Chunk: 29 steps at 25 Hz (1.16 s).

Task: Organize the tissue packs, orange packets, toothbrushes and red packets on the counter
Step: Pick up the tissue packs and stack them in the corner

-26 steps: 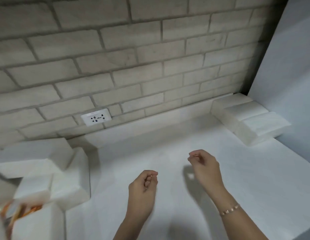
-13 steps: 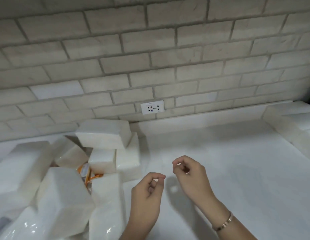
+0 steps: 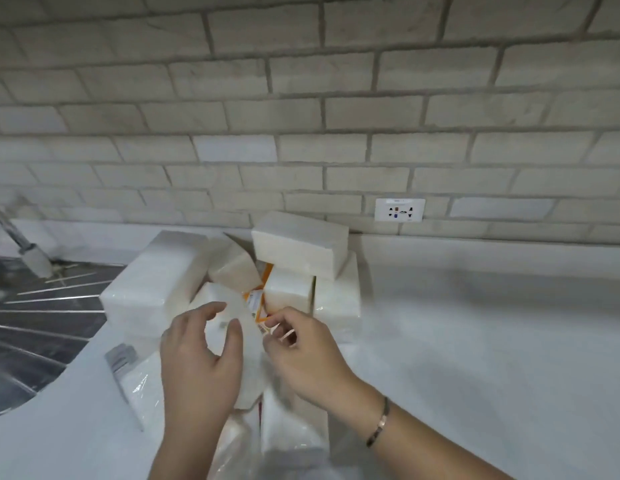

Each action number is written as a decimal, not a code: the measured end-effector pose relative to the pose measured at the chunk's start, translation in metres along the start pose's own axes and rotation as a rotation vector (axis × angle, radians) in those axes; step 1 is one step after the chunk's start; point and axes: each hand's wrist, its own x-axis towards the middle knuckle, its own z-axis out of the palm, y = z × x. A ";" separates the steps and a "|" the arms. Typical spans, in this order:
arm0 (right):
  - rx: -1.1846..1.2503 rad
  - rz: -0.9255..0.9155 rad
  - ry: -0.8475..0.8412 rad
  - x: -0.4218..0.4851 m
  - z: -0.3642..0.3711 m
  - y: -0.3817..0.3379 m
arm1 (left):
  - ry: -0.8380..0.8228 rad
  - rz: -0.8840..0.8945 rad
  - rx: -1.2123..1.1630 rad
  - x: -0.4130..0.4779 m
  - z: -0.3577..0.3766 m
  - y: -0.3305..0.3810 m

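Observation:
A heap of white tissue packs [image 3: 300, 244] lies on the white counter [image 3: 475, 341] against the brick wall. An orange packet [image 3: 256, 299] pokes up between the packs in the middle of the heap. My left hand [image 3: 201, 362] hovers over a tissue pack [image 3: 222, 296], thumb and fingers spread around its near end. My right hand [image 3: 301, 351] has loosely curled fingers, their tips right at the orange packet's barcoded edge, and no grip shows. More plastic-wrapped packs [image 3: 291, 434] lie below both hands. No toothbrushes or red packets are visible.
A dark ribbed sink drainer [image 3: 31, 323] lies at the left, with a tap end [image 3: 31, 258] over it. A wall socket [image 3: 400, 210] sits above the counter's back edge. A big tissue pack [image 3: 156, 282] borders the sink.
The view swung left, bringing the heap to the centre. Both hands moved forward from over bare counter onto the heap, and the left hand's fingers spread apart.

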 end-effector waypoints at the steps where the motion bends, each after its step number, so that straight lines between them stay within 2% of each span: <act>1: 0.004 0.055 -0.052 0.006 0.009 0.000 | -0.041 -0.046 0.114 0.003 0.000 -0.014; 5: -0.010 0.281 -0.219 0.026 0.035 0.008 | -0.368 -0.349 0.232 -0.003 0.004 -0.034; 7: -0.061 0.317 -0.256 0.034 0.043 0.013 | -0.393 -0.384 0.079 -0.010 0.006 -0.043; 8: -0.072 0.310 -0.272 0.036 0.045 0.015 | -0.459 -0.412 0.044 -0.016 0.011 -0.053; 10: -0.070 0.299 -0.287 0.034 0.045 0.015 | -0.463 -0.254 0.104 -0.025 0.014 -0.073; 12: -0.008 0.297 -0.290 0.033 0.040 0.018 | -0.469 -0.281 0.160 -0.026 0.018 -0.060; 14: 0.036 0.300 -0.314 0.029 0.038 0.019 | -0.343 -0.288 0.229 -0.013 0.018 -0.039; 17: 0.236 0.299 -0.291 0.022 0.029 0.021 | -0.298 -0.359 0.161 -0.014 0.027 -0.021; 21: 0.563 0.306 -0.270 0.003 -0.007 0.020 | -0.240 -0.230 0.125 -0.022 0.022 0.007; 23: 0.656 0.246 -0.160 -0.004 -0.023 0.020 | -0.163 -0.124 0.045 -0.028 0.016 0.030; 27: 0.856 0.153 0.110 -0.018 -0.070 0.029 | 0.080 0.216 -0.175 -0.043 0.026 0.067; 29: 0.985 0.212 0.183 -0.024 -0.092 0.041 | 0.011 0.335 -0.241 -0.055 0.056 0.070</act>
